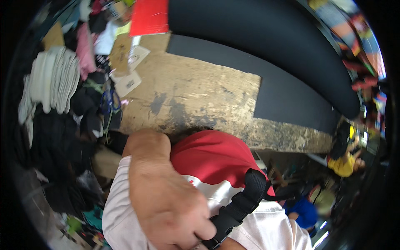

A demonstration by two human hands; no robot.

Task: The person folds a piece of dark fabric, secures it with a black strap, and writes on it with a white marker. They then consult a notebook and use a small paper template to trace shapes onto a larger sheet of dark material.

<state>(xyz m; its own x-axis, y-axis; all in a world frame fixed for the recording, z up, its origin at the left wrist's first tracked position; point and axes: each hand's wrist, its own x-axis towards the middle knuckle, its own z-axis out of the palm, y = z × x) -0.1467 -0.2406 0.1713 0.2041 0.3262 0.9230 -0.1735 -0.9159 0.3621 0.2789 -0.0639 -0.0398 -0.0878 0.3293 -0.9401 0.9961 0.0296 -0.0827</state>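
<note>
My left hand (171, 212) is raised in front of my chest, its arm bent at the elbow. The fingers are closed on a black webbing strap (230, 216) with a dark buckle or slider. From there the strap runs up to the right across my white and red shirt (212, 154) and ends in a thick folded loop. What the fingertips grip at the lower edge is partly cut off. A strip of bare skin shows below the strap; I cannot tell which part of the body it is. My right hand does not show.
Ahead is a worn wooden table (200, 91) with a large black roll (266, 46) and flat black sheet material (291, 96). A red sheet (149, 16), tags (128, 83) and blue-handled scissors (110, 102) lie left, beside folded pale cloth (55, 79). Other people (343, 164) are at right.
</note>
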